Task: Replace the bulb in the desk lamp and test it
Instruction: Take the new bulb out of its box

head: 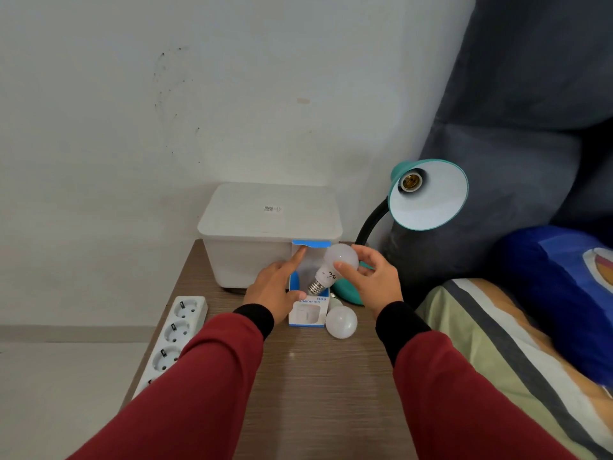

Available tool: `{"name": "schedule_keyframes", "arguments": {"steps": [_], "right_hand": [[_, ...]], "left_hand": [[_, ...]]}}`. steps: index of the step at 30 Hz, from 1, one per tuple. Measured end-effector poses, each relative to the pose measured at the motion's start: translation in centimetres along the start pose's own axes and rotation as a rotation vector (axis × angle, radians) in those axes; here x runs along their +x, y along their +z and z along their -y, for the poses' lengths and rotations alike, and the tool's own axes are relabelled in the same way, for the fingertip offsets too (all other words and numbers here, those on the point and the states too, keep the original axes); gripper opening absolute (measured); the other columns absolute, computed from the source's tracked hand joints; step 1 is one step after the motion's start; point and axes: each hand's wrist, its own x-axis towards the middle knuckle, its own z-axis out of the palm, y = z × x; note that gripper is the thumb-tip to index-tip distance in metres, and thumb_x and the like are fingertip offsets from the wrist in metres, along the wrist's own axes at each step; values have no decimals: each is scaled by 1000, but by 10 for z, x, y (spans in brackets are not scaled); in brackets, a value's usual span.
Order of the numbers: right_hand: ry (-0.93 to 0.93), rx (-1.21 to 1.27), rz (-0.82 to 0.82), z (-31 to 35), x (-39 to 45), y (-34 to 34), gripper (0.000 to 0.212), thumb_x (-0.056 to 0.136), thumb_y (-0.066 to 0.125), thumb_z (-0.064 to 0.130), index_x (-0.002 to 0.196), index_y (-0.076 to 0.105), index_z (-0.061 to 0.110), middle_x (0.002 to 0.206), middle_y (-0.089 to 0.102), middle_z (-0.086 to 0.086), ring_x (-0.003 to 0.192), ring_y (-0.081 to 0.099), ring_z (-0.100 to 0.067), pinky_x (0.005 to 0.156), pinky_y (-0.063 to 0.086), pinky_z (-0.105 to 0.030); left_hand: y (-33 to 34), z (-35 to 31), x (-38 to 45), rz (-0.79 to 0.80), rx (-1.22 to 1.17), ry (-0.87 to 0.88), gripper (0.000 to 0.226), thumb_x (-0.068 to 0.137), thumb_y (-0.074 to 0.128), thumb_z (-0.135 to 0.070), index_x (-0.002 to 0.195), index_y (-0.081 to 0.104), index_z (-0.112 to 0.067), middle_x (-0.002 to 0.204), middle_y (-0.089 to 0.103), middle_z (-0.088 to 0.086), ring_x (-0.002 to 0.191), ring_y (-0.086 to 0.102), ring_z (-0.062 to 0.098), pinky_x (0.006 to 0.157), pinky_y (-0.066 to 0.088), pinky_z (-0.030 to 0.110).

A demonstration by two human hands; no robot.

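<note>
Wall point(132, 127) of plain white takes up most of what I can see, scuffed with a few dark marks, and to the right of it a dark grey cushion point(530, 111) slumps against a bed point(497, 343) with striped sheets and a blue pillow point(557, 293). Between them stands a wooden bedside table point(315, 376), and at its back edge sits a white lidded storage box point(265, 227). Along the table's left edge lies a white power strip point(172, 333). At the back right corner is the teal desk lamp point(428, 194), its shade tipped toward me on a black gooseneck, the brass socket point(410, 181) inside showing bare. In front of the storage box lies a small blue and white carton point(308, 313), its flap open. The person's left hand point(275, 290) holds that carton, thumb on its front and forefinger stretched up to the flap. The right hand point(371, 280) grips a white bulb point(335, 267) by its globe, just above the carton's mouth, screw base pointing down and to the left. A second bulb point(341, 322) lies on the table, touching the carton's right side.
</note>
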Motion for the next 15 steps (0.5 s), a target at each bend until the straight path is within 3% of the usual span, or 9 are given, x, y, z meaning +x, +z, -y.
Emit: {"name": "schedule_keyframes", "arguments": {"steps": [3, 5, 7, 9, 10, 12, 15], "right_hand": [[54, 119, -62, 4, -7, -9, 34, 82, 70, 14, 113, 57, 10, 113, 65, -11, 100, 61, -17, 83, 53, -22], [99, 174, -78, 7, -13, -14, 30, 84, 68, 17, 111, 56, 13, 113, 64, -12, 95, 62, -17, 84, 54, -31], [126, 234, -77, 9, -18, -18, 35, 86, 66, 18, 119, 55, 11, 109, 63, -12, 83, 61, -13, 76, 54, -27], [153, 301, -77, 9, -21, -20, 41, 87, 64, 17, 125, 52, 9, 103, 63, -9, 79, 60, -11, 75, 54, -27], [169, 329, -75, 9, -22, -21, 42, 87, 63, 17, 127, 51, 8, 99, 63, -6, 80, 60, -11, 76, 54, -28], [197, 379, -68, 7, -23, -21, 43, 88, 63, 18, 128, 51, 6, 101, 62, -7, 82, 60, -11, 79, 54, -30], [233, 429, -51, 2, -24, -19, 48, 88, 63, 20, 133, 50, 9, 123, 59, -16, 96, 63, -19, 85, 55, -33]], "left_hand": [[-1, -6, -8, -35, 22, -13, 81, 89, 63, -28, 148, 9, -41, 137, 43, 4, 127, 42, 21, 105, 41, 35], [-2, -9, -15, -109, -15, -19, 64, 88, 64, -31, 144, 34, -32, 135, 43, 2, 125, 45, 19, 103, 41, 31], [-3, -14, -21, -230, -32, -35, 33, 86, 65, -36, 114, 63, -19, 125, 49, -1, 114, 51, 15, 94, 44, 28], [-6, -20, -26, -351, -32, -68, 27, 84, 66, -39, 85, 60, -12, 106, 50, -2, 96, 55, 17, 83, 46, 27], [-7, -22, -26, -409, -29, -73, 28, 84, 67, -37, 80, 54, -13, 98, 47, -2, 87, 54, 18, 78, 47, 28], [-10, -26, -26, -480, -20, -53, 26, 83, 69, -31, 86, 49, -15, 95, 46, -1, 81, 50, 18, 74, 46, 29], [-9, -24, -23, -392, -1, 30, 33, 84, 68, -21, 115, 56, -19, 117, 53, 0, 106, 53, 18, 92, 47, 33]]}}
